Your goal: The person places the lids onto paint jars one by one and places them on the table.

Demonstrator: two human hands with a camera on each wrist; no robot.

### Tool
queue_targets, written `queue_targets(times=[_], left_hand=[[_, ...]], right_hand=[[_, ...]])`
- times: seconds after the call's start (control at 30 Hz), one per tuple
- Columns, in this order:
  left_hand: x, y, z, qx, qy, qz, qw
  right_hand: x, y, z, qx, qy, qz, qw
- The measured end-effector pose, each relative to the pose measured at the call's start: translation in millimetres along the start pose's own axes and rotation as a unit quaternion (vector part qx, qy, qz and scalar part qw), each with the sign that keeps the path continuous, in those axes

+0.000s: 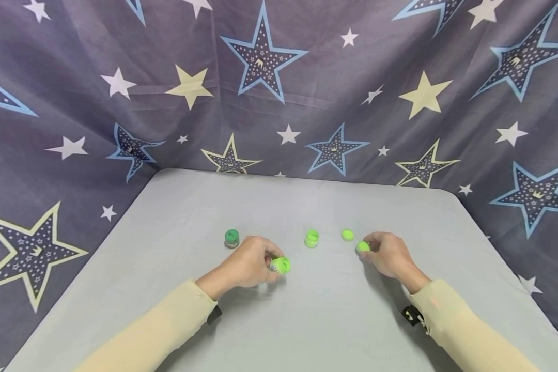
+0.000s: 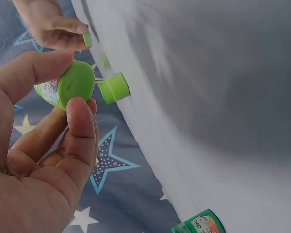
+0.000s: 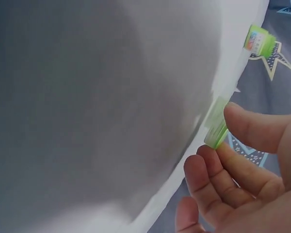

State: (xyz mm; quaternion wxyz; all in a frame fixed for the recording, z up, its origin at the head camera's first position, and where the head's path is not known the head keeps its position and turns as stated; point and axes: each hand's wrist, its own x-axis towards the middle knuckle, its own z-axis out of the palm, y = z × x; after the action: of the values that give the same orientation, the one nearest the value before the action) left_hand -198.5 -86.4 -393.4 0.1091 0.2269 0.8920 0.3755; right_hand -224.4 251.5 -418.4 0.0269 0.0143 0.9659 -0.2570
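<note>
My left hand (image 1: 253, 261) pinches a small lime-green paint jar (image 1: 280, 265) between thumb and fingers. The jar is tilted, its round end facing right, and in the left wrist view its smooth green end (image 2: 77, 85) shows beside a printed label. At the right, my right hand (image 1: 389, 253) holds a lime-green lid (image 1: 363, 247) by its edge, thumb against fingertips. Between the hands, a second lime-green jar (image 1: 312, 238) stands upright without a lid. Another lime-green lid (image 1: 347, 235) lies flat on the table just beyond the held lid.
A dark green jar (image 1: 231, 238) stands left of the left hand, on the grey-white table (image 1: 316, 320). Behind and beside the table hangs a dark cloth (image 1: 167, 46) printed with stars. A black strap (image 1: 413, 315) shows at the right cuff.
</note>
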Motion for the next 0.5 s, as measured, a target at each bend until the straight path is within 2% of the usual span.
queue_targets(times=[0.5], left_hand=[[0.3, -0.5, 2.3, -0.002, -0.001, 0.009, 1.0]], right_hand=[[-21.3, -14.0, 1.7, 0.021, 0.017, -0.051, 0.998]])
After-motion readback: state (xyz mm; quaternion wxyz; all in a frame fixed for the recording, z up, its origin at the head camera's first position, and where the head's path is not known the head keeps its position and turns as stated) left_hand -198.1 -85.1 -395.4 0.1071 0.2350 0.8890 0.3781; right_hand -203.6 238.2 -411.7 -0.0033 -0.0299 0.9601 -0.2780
